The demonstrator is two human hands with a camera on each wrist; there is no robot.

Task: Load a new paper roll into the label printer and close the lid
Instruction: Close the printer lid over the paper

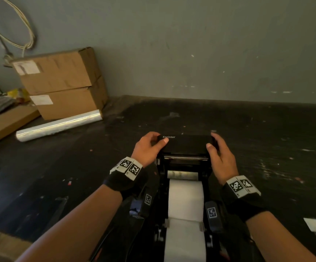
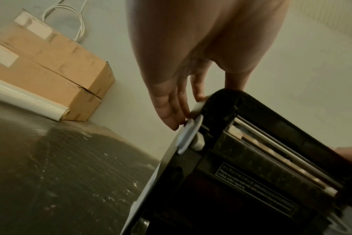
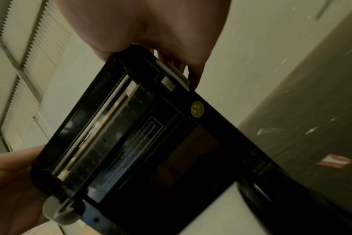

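A black label printer (image 1: 183, 195) stands on the dark table in front of me with its lid (image 1: 186, 144) raised. White paper (image 1: 185, 201) runs from the roll bay toward me under two guides. My left hand (image 1: 149, 146) grips the lid's left corner, thumb on top beside the brand name. My right hand (image 1: 219, 154) grips the lid's right side. The left wrist view shows my fingers (image 2: 171, 109) on the grey side latch (image 2: 189, 133). In the right wrist view the lid's underside (image 3: 143, 135) shows the print head bar, with fingers behind a grey latch (image 3: 173, 76).
Two stacked cardboard boxes (image 1: 64, 84) and a roll of clear film (image 1: 59, 125) lie at the back left. A flat carton (image 1: 4, 123) sits further left. A coiled cable (image 1: 8, 25) hangs on the wall. The scuffed black tabletop (image 1: 266, 138) spreads to the right.
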